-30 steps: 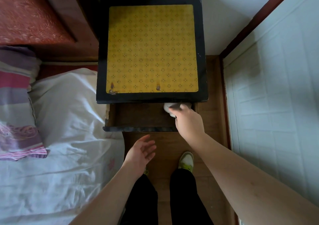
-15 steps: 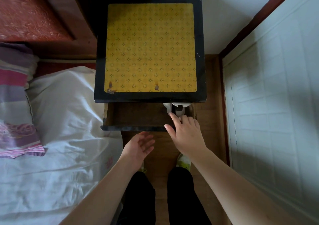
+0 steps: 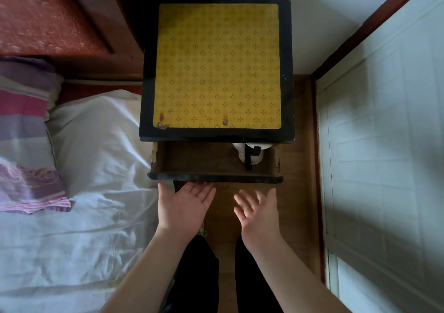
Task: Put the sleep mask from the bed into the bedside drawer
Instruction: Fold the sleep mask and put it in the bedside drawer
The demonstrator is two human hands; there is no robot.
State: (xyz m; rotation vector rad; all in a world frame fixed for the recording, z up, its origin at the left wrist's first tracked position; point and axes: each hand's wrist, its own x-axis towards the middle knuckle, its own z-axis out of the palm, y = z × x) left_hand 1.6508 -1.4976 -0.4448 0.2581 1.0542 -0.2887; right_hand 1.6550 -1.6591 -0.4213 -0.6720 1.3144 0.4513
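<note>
A home bedroom: a bed with rumpled white sheets and a striped pillow against a red-brown headboard, a yellow-topped nightstand at its edge, wood flooring.

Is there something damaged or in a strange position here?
The nightstand's yellow top has two worn brown spots at its front edge. The sleep mask lies half under the top in the open drawer.

One sleep mask, one drawer, two hands.
</note>
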